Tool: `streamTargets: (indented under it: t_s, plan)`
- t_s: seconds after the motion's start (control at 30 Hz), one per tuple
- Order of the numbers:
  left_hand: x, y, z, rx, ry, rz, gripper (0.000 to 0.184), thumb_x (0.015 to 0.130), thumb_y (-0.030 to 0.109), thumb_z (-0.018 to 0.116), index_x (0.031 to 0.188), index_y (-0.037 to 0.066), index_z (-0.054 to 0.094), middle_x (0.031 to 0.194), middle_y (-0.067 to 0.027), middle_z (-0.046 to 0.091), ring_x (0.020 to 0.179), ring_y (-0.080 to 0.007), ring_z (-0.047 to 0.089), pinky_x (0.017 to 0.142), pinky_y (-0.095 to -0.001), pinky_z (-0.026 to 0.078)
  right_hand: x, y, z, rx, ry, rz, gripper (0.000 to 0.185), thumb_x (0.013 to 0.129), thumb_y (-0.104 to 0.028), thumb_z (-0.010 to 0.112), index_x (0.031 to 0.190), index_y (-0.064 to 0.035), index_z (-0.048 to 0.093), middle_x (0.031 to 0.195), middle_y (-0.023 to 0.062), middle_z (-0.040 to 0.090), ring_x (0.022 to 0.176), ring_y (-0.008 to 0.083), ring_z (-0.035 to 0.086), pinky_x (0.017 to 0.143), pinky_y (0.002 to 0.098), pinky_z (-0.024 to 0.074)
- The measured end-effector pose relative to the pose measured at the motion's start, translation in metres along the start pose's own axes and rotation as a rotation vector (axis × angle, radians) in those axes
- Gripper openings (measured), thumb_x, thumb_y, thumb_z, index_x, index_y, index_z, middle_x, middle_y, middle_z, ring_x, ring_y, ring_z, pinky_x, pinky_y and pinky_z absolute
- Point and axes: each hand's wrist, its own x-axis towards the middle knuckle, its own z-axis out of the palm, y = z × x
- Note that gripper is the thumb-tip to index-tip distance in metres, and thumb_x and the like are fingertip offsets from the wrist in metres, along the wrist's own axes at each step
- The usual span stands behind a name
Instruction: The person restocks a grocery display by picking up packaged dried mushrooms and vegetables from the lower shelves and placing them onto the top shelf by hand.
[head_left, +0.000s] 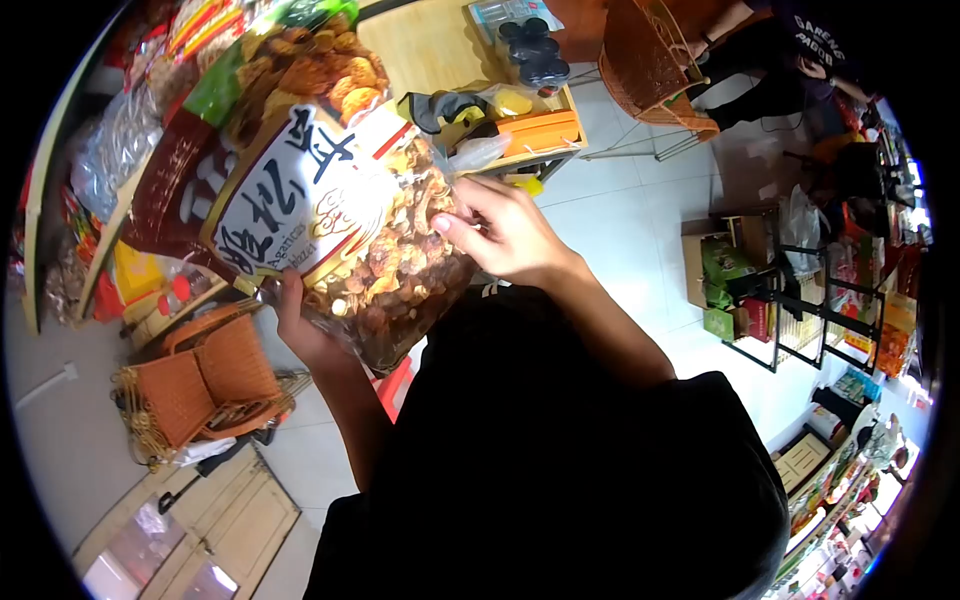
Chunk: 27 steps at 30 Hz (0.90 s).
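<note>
Plastic bag (pixel 315 195), left hand (pixel 308 332) partly hidden

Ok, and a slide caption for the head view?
The left hand and right hand hold a printed bag of dried food, with a light wooden table beyond.

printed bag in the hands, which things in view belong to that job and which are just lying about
In the job:
- printed bag
- left hand, holding its lower edge
- right hand, holding its right side

Apparently just about:
- lower-left wicker chair
- upper-right wicker chair
- wooden table
- black rack
</note>
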Motion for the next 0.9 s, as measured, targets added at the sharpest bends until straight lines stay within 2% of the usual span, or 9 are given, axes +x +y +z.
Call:
streamTargets:
  t_s: [0.1,0.2,0.23,0.27,0.33,0.5,0.77,0.8,0.9]
  plan:
    - [-0.013,0.004,0.039,0.039,0.016,0.095,0.048,0.095,0.029,0.052,0.130,-0.002,0.044,0.117,-0.0154,0.058,0.102,-0.0271,0.060,0.086,-0.0392,0.049,0.006,0.005,-0.010,0.062,-0.017,0.037,0.042,0.089,-0.040,0.061,0.083,-0.0008,0.048,0.075,0.0189,0.055,0.069,0.0405,0.056,0.063,0.0448,0.0434]
    - [-0.015,0.003,0.058,0.100,0.013,0.088,0.053,0.093,0.026,0.052,0.134,-0.004,0.040,0.123,-0.0165,0.054,0.108,-0.0286,0.056,0.091,-0.0405,0.046,0.016,0.004,-0.026,0.017,-0.114,0.139,0.053,0.091,-0.051,0.055,0.097,0.0000,0.043,0.086,0.0225,0.059,0.087,0.0450,0.059,0.075,0.0477,0.0459]
    - [-0.018,0.003,0.068,0.070,0.034,0.032,0.054,0.091,0.022,0.052,0.136,-0.005,0.036,0.128,-0.0173,0.051,0.112,-0.0299,0.054,0.095,-0.0423,0.044,0.019,0.011,-0.028,0.042,-0.078,0.069,0.051,0.091,-0.050,0.055,0.096,-0.0001,0.045,0.089,0.0235,0.059,0.086,0.0443,0.059,0.075,0.0471,0.0456]
    - [-0.018,0.000,0.071,0.135,0.031,0.071,0.058,0.093,0.033,0.055,0.134,-0.005,0.041,0.123,-0.0162,0.055,0.109,-0.0290,0.056,0.091,-0.0404,0.046,0.019,0.014,-0.032,0.052,-0.072,0.026,0.046,0.091,-0.045,0.057,0.099,-0.0006,0.049,0.090,0.0229,0.059,0.085,0.0420,0.059,0.074,0.0448,0.0460]
    - [-0.013,-0.002,0.073,0.151,0.022,0.093,0.058,0.093,0.034,0.055,0.134,-0.005,0.040,0.124,-0.0165,0.054,0.109,-0.0295,0.056,0.092,-0.0407,0.045,0.022,0.015,-0.041,0.056,-0.061,-0.032,0.036,0.091,-0.035,0.060,0.102,-0.0010,0.056,0.089,0.0204,0.059,0.081,0.0376,0.060,0.071,0.0421,0.0464]
    - [-0.015,-0.007,0.103,0.200,0.077,0.124,0.057,0.094,0.034,0.053,0.133,-0.006,0.042,0.124,-0.0169,0.054,0.110,-0.0298,0.055,0.092,-0.0400,0.045,0.029,0.026,-0.054,0.155,0.060,-0.127,0.038,0.092,-0.039,0.056,0.085,-0.0021,0.051,0.075,0.0202,0.058,0.071,0.0408,0.059,0.062,0.0463,0.0447]
    - [0.000,-0.030,0.106,0.332,0.009,0.113,0.053,0.087,0.022,0.059,0.131,-0.004,0.042,0.117,-0.0141,0.057,0.099,-0.0249,0.058,0.083,-0.0333,0.047,0.028,0.047,-0.099,0.262,0.001,-0.079,0.028,0.090,-0.030,0.058,0.092,-0.0022,0.055,0.077,0.0212,0.061,0.070,0.0403,0.059,0.062,0.0444,0.0453]
    - [0.004,-0.038,0.107,0.310,0.055,0.195,0.041,0.091,0.026,0.058,0.120,-0.002,0.054,0.100,-0.0091,0.063,0.087,-0.0194,0.062,0.073,-0.0288,0.048,0.028,0.050,-0.104,0.260,-0.001,-0.038,0.027,0.090,-0.029,0.058,0.094,-0.0023,0.056,0.078,0.0214,0.062,0.071,0.0402,0.060,0.063,0.0441,0.0459]
    - [-0.007,-0.042,0.126,0.263,-0.062,0.219,0.041,0.089,0.021,0.057,0.123,-0.002,0.051,0.102,-0.0112,0.063,0.087,-0.0216,0.062,0.075,-0.0301,0.049,0.029,0.059,-0.116,0.253,-0.030,-0.007,0.026,0.088,-0.026,0.060,0.099,-0.0027,0.058,0.082,0.0213,0.063,0.072,0.0398,0.061,0.063,0.0436,0.0463]
